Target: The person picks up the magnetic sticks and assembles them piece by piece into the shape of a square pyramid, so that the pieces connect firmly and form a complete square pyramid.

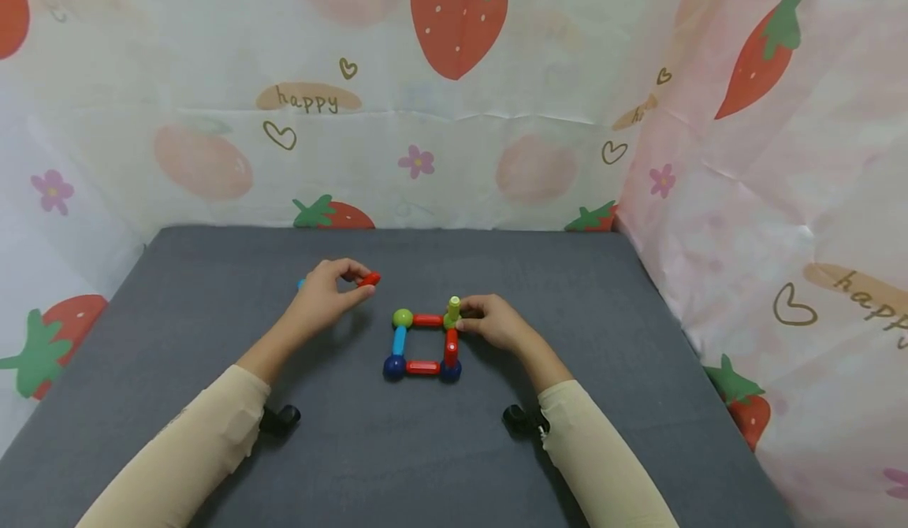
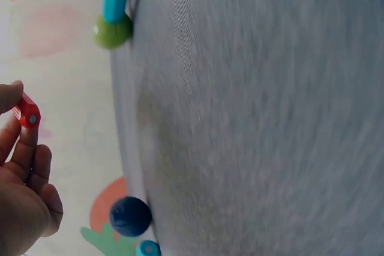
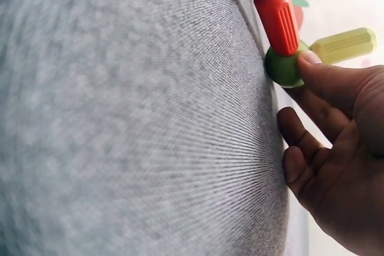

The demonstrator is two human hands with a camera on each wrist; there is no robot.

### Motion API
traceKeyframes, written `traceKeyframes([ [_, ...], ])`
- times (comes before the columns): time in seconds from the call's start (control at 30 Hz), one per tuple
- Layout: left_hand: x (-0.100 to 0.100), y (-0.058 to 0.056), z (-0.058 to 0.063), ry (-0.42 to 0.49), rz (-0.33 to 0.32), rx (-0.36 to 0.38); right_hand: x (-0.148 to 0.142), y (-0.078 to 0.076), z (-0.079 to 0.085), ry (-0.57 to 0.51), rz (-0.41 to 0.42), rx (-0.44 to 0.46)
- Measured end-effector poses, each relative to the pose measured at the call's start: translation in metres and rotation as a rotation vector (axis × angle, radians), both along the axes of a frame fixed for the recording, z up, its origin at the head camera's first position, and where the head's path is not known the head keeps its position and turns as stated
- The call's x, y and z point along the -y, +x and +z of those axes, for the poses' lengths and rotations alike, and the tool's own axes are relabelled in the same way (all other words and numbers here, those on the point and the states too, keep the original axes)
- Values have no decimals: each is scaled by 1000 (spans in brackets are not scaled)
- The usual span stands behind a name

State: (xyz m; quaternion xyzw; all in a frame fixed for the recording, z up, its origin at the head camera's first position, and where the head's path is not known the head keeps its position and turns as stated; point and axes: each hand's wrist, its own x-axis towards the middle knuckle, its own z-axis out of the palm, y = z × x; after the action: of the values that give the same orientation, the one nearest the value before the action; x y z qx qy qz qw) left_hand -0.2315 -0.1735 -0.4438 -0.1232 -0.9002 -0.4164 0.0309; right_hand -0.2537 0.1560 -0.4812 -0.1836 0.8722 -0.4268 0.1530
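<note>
My left hand (image 1: 322, 295) pinches a short red magnetic rod (image 1: 370, 279) between thumb and fingers, raised above the table left of a square frame; its end shows in the left wrist view. With thumb and finger, my right hand (image 1: 496, 321) grips the green ball (image 3: 284, 68) at the frame's back right corner. A yellow-green rod (image 1: 454, 307) stands up from that ball. The frame has another green ball (image 1: 403, 318) at back left, navy balls (image 1: 394, 367) at the front corners, a light blue rod (image 1: 399, 342) on the left and red rods (image 1: 423, 367) on other sides.
A navy ball (image 2: 130, 216) and a light blue rod (image 2: 147, 248) lie beyond my left hand, mostly hidden in the head view. Dark grey cloth (image 1: 397, 465) covers the table. A strawberry-printed curtain (image 1: 454, 118) stands behind and at the sides.
</note>
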Motion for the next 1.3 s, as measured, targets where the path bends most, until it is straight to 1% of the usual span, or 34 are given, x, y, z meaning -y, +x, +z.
traceKeyframes([
  [0.2,-7,22,7,54,-12,-9,-1,-1,0,2,6,3],
  [0.4,-15,43,10,101,-18,13,-1,-1,1,8,0,3],
  [0.57,-24,56,5,142,-37,35,-1,0,1,1,-1,6],
  [0.7,-30,64,1,151,-53,56,-1,0,0,-8,5,3],
  [0.8,-33,69,-2,145,-54,81,-1,1,-1,-8,13,5],
  [0.93,-35,70,-7,120,-58,104,-1,2,-2,0,6,12],
  [1.1,-37,71,-10,96,-78,101,-2,4,-1,-5,-6,12],
  [1.3,-37,70,-12,78,-110,102,-2,2,-1,-14,-1,10],
])
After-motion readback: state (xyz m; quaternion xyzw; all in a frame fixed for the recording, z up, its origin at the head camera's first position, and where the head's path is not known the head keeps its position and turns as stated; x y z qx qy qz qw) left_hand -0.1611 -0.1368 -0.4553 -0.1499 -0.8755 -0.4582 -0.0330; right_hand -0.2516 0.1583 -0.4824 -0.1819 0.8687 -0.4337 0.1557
